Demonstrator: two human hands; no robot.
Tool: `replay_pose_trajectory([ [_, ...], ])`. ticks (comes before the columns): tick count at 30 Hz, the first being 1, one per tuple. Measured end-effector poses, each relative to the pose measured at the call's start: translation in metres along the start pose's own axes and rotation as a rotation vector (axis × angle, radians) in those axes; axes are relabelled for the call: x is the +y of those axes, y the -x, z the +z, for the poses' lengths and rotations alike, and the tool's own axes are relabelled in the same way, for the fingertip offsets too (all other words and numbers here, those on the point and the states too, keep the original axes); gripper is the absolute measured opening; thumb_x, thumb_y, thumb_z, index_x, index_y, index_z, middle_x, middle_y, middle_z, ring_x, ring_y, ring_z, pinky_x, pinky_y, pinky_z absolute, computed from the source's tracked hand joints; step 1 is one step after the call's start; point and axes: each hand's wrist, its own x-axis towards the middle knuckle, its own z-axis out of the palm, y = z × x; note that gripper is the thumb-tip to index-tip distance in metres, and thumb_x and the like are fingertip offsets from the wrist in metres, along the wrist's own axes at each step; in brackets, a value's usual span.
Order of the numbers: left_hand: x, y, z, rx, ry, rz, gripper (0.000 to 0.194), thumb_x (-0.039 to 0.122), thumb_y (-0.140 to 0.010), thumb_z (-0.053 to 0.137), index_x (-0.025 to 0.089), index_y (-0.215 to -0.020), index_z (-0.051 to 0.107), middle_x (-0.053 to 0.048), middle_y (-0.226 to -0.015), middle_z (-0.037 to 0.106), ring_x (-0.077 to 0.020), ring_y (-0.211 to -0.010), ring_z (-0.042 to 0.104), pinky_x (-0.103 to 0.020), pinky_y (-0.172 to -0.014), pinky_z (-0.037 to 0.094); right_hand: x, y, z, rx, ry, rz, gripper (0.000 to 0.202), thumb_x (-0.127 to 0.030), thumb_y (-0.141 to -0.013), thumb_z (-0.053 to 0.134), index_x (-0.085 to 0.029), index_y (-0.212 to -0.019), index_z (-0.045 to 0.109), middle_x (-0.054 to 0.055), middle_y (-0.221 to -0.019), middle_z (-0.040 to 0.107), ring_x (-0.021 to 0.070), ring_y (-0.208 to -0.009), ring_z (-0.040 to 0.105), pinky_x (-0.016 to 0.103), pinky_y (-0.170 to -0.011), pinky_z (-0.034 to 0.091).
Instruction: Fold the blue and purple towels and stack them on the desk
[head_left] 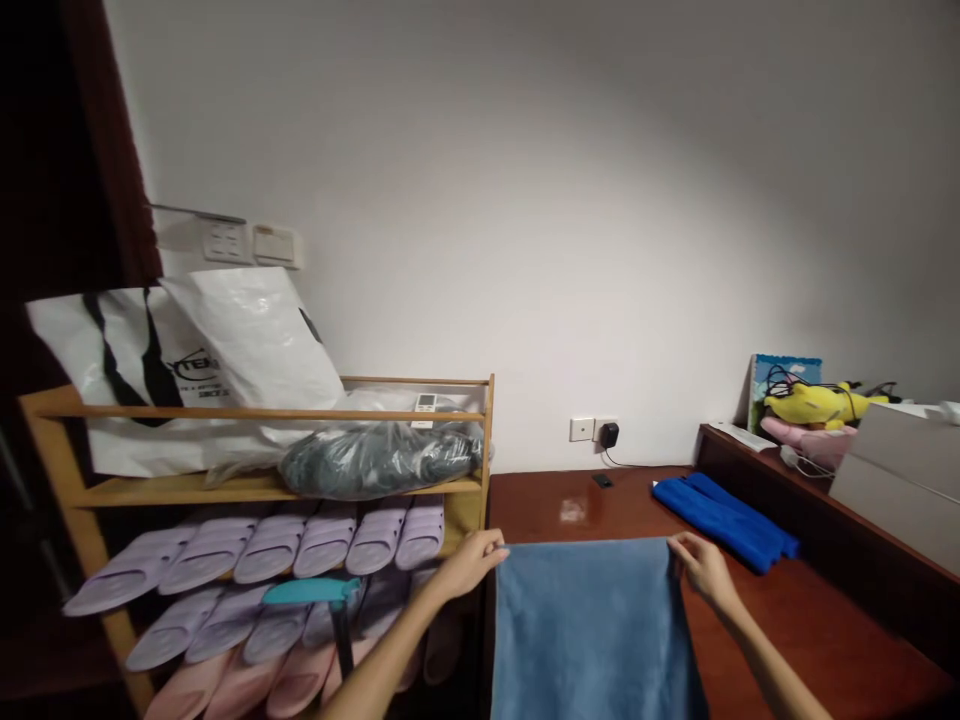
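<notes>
A light blue towel (592, 625) hangs stretched between both my hands over the dark wooden table (810, 620). My left hand (471, 562) pinches its upper left corner, and my right hand (699, 565) pinches its upper right corner. The cloth's top edge runs level between them, and its lower part drops out of view at the bottom. A folded bright blue towel (724, 520) lies on the table just beyond my right hand.
A wooden shoe rack (262, 487) at left holds several lilac and pink slippers (300, 545), with plastic bags (225, 360) on top. A wall socket with a charger (609, 434), a yellow plush toy (814, 405) and a grey box (896, 470) stand at the right.
</notes>
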Motion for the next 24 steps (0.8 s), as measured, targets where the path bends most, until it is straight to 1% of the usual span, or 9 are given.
replay_pose_trajectory([
  [3, -0.037, -0.028, 0.039, 0.118, -0.052, -0.103, 0.027, 0.041, -0.076, 0.058, 0.023, -0.059, 0.049, 0.004, -0.058, 0.047, -0.0172, -0.063, 0.05, -0.026, -0.063, 0.034, 0.033, -0.018, 0.039, 0.064, 0.021, 0.077, 0.039, -0.061, -0.068, 0.048, -0.023, -0.065, 0.057, 0.001, -0.056, 0.065, 0.0187, -0.043, 0.056, 0.031, -0.051, 0.043],
  [6, -0.064, -0.044, 0.063, 0.182, -0.127, -0.228, 0.019, 0.034, -0.075, 0.06, 0.024, -0.061, 0.053, 0.001, -0.058, 0.051, -0.022, -0.068, 0.058, -0.03, -0.066, 0.038, 0.058, -0.029, 0.061, 0.102, 0.058, 0.115, 0.032, -0.056, -0.069, 0.047, -0.025, -0.062, 0.054, 0.003, -0.059, 0.067, 0.0216, -0.053, 0.064, 0.032, -0.057, 0.047],
  [8, -0.074, -0.049, 0.075, 0.212, -0.192, -0.279, 0.009, 0.027, -0.078, 0.055, 0.023, -0.072, 0.06, -0.005, -0.068, 0.059, -0.0271, -0.079, 0.062, -0.036, -0.073, 0.041, 0.07, -0.033, 0.073, 0.102, 0.096, 0.127, 0.029, -0.053, -0.069, 0.048, -0.026, -0.062, 0.054, 0.003, -0.06, 0.067, 0.0228, -0.058, 0.066, 0.033, -0.06, 0.049],
  [10, -0.077, -0.052, 0.093, 0.246, -0.257, -0.283, 0.023, 0.019, -0.082, 0.044, 0.021, -0.094, 0.064, -0.015, -0.096, 0.064, -0.0316, -0.101, 0.058, -0.043, -0.086, 0.038, 0.077, -0.032, 0.09, 0.097, 0.144, 0.121, 0.027, -0.05, -0.07, 0.049, -0.025, -0.072, 0.059, 0.006, -0.07, 0.07, 0.0251, -0.07, 0.068, 0.035, -0.068, 0.05],
  [11, -0.076, -0.053, 0.106, 0.259, -0.28, -0.272, 0.033, 0.015, -0.083, 0.038, 0.021, -0.106, 0.062, -0.017, -0.112, 0.06, -0.0317, -0.112, 0.052, -0.046, -0.094, 0.034, 0.078, -0.029, 0.103, 0.091, 0.168, 0.105, 0.03, -0.049, -0.071, 0.049, -0.024, -0.082, 0.062, 0.009, -0.08, 0.071, 0.0265, -0.08, 0.068, 0.037, -0.075, 0.05],
  [14, -0.068, -0.051, 0.152, 0.2, -0.35, -0.146, 0.054, 0.009, -0.083, 0.03, 0.024, -0.133, 0.044, -0.009, -0.142, 0.042, -0.0237, -0.133, 0.031, -0.043, -0.109, 0.02, 0.072, -0.012, 0.153, 0.015, 0.209, 0.011, 0.05, -0.045, -0.076, 0.045, -0.016, -0.115, 0.057, 0.014, -0.118, 0.063, 0.025, -0.112, 0.056, 0.038, -0.097, 0.04],
  [17, -0.067, -0.045, 0.185, 0.03, -0.509, 0.008, 0.052, 0.024, -0.09, 0.029, 0.024, -0.142, 0.028, -0.005, -0.15, 0.029, -0.0217, -0.138, 0.02, -0.044, -0.111, 0.021, 0.064, 0.008, 0.192, -0.206, 0.353, -0.148, 0.053, -0.048, -0.085, 0.038, -0.021, -0.129, 0.05, 0.007, -0.137, 0.048, 0.0194, -0.129, 0.04, 0.036, -0.107, 0.031],
  [20, -0.079, -0.037, 0.186, 0.002, -0.596, -0.003, 0.052, 0.044, -0.092, 0.026, 0.028, -0.142, 0.026, -0.004, -0.151, 0.025, -0.0238, -0.138, 0.02, -0.05, -0.111, 0.021, 0.072, 0.014, 0.19, -0.313, 0.643, -0.214, 0.056, -0.054, -0.089, 0.027, -0.028, -0.136, 0.041, 0.003, -0.147, 0.033, 0.0201, -0.136, 0.025, 0.044, -0.11, 0.023],
  [24, -0.093, -0.032, 0.161, 0.065, -0.658, -0.065, 0.055, 0.053, -0.091, 0.023, 0.031, -0.141, 0.028, -0.003, -0.151, 0.025, -0.0248, -0.138, 0.021, -0.053, -0.11, 0.021, 0.103, -0.003, 0.143, -0.196, 0.855, -0.059, 0.064, -0.06, -0.087, 0.024, -0.025, -0.141, 0.031, 0.004, -0.15, 0.025, 0.0213, -0.138, 0.018, 0.048, -0.11, 0.021],
])
